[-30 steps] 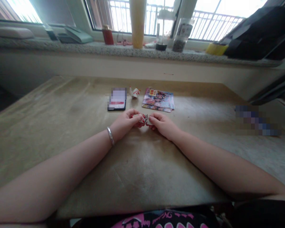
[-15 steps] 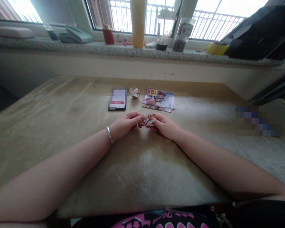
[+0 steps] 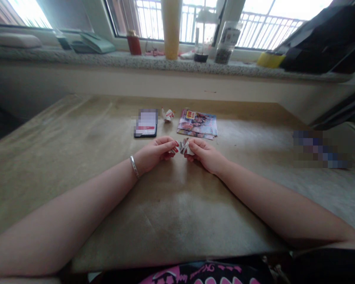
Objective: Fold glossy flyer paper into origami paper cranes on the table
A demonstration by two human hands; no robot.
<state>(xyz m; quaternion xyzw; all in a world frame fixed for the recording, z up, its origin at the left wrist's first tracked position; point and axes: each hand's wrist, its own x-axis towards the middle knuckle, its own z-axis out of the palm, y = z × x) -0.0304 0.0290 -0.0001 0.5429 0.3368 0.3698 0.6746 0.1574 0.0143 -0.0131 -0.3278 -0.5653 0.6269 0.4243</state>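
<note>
Over the middle of the table, my left hand point(image 3: 159, 151) and my right hand point(image 3: 206, 154) face each other, fingers closed in a pinch. Between them is a small folded printed paper point(image 3: 185, 146), white with red and dark marks. Its right part is under my right thumb; a white and red bit shows at my left fingertips. Whether both parts are one piece I cannot tell. Beyond my hands lies another folded paper point(image 3: 168, 115), white with red print. To its right is a stack of printed leaflets point(image 3: 197, 123).
A phone point(image 3: 148, 120), its screen blurred, lies left of the standing folded paper on the table point(image 3: 165, 221). A blurred dark item point(image 3: 319, 150) is at the far right. Bottles and boxes line the stone windowsill point(image 3: 154, 63) behind.
My hands have drawn slightly apart, the left one shifting a little left. The paper between them now stands more spread at my right fingers, with a wider gap in the middle.
</note>
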